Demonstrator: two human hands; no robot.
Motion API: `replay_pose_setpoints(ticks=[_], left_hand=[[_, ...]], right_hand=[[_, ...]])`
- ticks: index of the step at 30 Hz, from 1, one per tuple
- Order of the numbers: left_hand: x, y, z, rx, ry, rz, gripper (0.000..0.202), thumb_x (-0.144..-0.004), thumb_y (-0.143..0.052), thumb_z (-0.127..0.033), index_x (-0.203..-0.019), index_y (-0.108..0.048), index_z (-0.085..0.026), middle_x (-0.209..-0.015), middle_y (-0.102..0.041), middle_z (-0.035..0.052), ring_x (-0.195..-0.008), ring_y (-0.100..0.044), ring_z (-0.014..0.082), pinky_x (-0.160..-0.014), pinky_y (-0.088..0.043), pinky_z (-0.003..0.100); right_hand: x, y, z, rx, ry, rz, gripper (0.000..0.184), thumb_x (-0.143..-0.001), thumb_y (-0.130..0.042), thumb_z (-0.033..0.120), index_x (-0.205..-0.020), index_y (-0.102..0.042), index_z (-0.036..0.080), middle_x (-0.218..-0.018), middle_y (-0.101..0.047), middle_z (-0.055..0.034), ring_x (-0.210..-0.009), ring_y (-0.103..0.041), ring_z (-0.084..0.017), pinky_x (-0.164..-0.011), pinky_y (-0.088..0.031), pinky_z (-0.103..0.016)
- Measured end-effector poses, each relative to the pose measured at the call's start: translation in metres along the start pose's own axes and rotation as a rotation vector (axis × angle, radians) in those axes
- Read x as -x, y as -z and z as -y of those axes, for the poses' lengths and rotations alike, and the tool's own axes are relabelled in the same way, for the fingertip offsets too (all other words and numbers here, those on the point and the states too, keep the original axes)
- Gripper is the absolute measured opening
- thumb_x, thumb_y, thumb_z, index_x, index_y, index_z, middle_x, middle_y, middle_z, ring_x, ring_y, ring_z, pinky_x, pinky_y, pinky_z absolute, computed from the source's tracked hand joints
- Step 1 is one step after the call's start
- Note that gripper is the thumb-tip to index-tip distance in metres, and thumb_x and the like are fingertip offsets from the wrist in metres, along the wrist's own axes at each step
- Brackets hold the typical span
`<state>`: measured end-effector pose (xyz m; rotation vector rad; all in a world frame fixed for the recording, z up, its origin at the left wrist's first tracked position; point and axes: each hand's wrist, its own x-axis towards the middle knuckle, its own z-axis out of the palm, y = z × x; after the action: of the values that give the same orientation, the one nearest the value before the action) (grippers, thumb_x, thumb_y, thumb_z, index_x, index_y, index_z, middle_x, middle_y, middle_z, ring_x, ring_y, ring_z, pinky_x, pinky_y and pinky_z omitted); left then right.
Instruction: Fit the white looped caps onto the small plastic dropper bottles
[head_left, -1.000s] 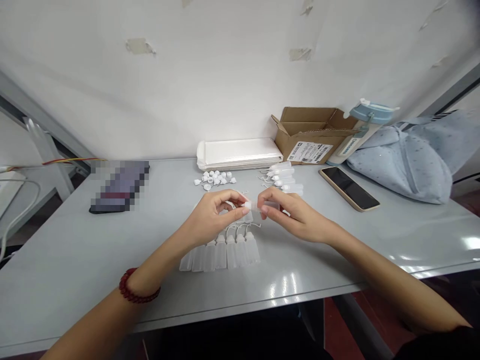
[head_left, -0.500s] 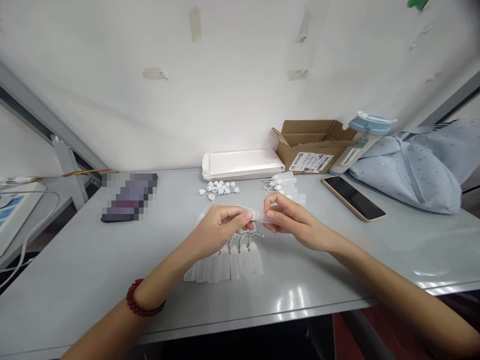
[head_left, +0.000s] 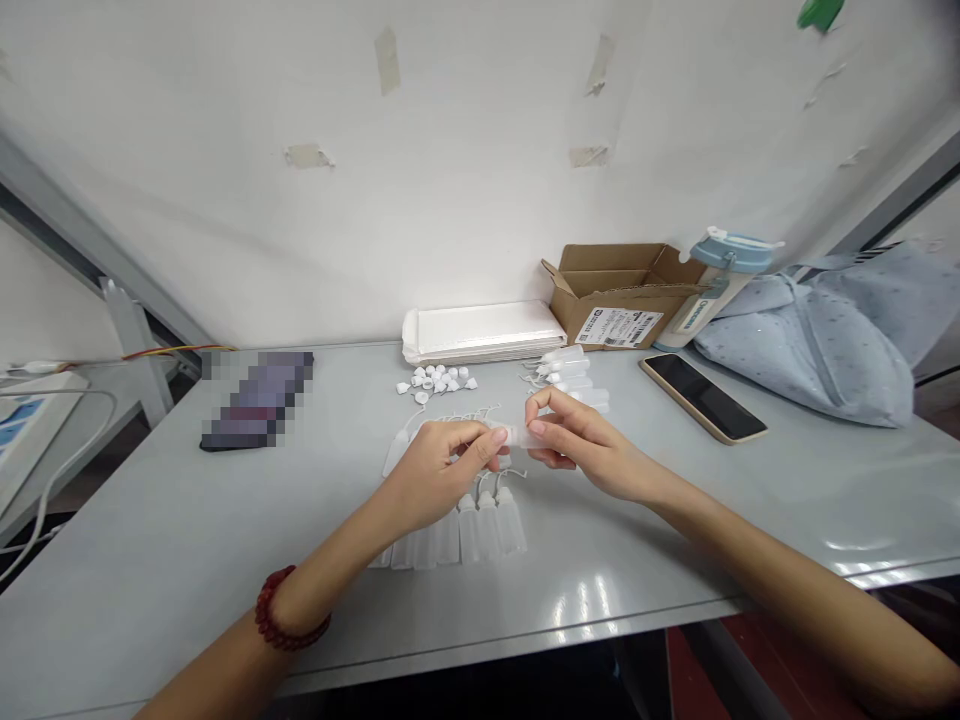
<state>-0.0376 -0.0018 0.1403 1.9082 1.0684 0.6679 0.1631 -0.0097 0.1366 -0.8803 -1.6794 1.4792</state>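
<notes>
Both my hands meet over the middle of the grey table (head_left: 150,540) on one small translucent dropper bottle (head_left: 520,436), held level. My left hand (head_left: 439,470) pinches its white cap end. My right hand (head_left: 581,445) pinches the bottle's body. Right under my hands lies a row of several like bottles (head_left: 465,525) with capped tips pointing away from me. A loose heap of small white caps (head_left: 439,379) lies farther back, and a pile of uncapped bottles (head_left: 571,372) lies just behind my right hand.
A stack of white trays (head_left: 480,330) and an open cardboard box (head_left: 622,290) stand against the wall. A phone (head_left: 701,396), a blue-lidded bottle (head_left: 712,285) and a light blue bag (head_left: 817,340) are at the right. A dark blurred object (head_left: 259,398) lies at the left.
My hands have stayed joined on the small bottle, with the fingers shifting slightly. The view has tilted so the table sits lower in the picture.
</notes>
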Motion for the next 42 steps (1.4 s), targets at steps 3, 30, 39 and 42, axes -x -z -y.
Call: replay_pose_setpoints(ticks=[3,30,39,42], left_hand=[[0.0002,0.0000,0.0004,-0.020,-0.049,0.005,0.033,-0.090,-0.045,-0.037,-0.072,-0.065,-0.019,-0.069,-0.063,-0.0001,-0.060,-0.054,0.0133,-0.054,-0.041,0.023],[-0.0010,-0.0010,0.0010,0.197,-0.052,0.055,0.023,-0.087,-0.054,-0.035,-0.080,-0.067,-0.018,-0.076,-0.064,0.0011,-0.069,-0.057,0.0131,-0.060,-0.045,0.023],[-0.0025,-0.0005,0.0031,0.378,0.141,0.033,0.040,-0.087,-0.051,-0.045,-0.064,-0.063,-0.014,-0.056,-0.054,-0.0012,-0.050,-0.050,0.0092,-0.051,-0.042,0.023],[-0.0028,0.0010,0.0027,0.364,0.111,0.024,0.038,-0.085,-0.054,-0.043,-0.061,-0.062,-0.014,-0.054,-0.053,-0.0017,-0.050,-0.048,0.0090,-0.051,-0.041,0.022]], right_hand=[[0.0000,-0.0004,-0.0019,-0.006,-0.001,0.006,0.017,-0.094,-0.043,0.037,-0.088,-0.041,0.021,-0.061,-0.031,0.0072,-0.054,-0.033,-0.009,-0.051,-0.024,-0.024],[0.0025,-0.0057,0.0003,-0.124,-0.042,0.051,0.017,-0.095,-0.043,0.037,-0.088,-0.039,0.022,-0.059,-0.026,0.0089,-0.051,-0.025,-0.007,-0.048,-0.020,-0.021],[0.0031,-0.0025,-0.0051,0.647,0.352,-0.236,0.018,-0.087,-0.058,0.027,-0.103,-0.055,0.018,-0.081,-0.060,-0.0034,-0.065,-0.050,-0.013,-0.058,-0.042,-0.026],[0.0041,-0.0023,-0.0066,0.726,0.451,-0.260,0.018,-0.089,-0.056,0.028,-0.100,-0.059,0.014,-0.078,-0.062,-0.0046,-0.063,-0.050,-0.014,-0.058,-0.040,-0.027]])
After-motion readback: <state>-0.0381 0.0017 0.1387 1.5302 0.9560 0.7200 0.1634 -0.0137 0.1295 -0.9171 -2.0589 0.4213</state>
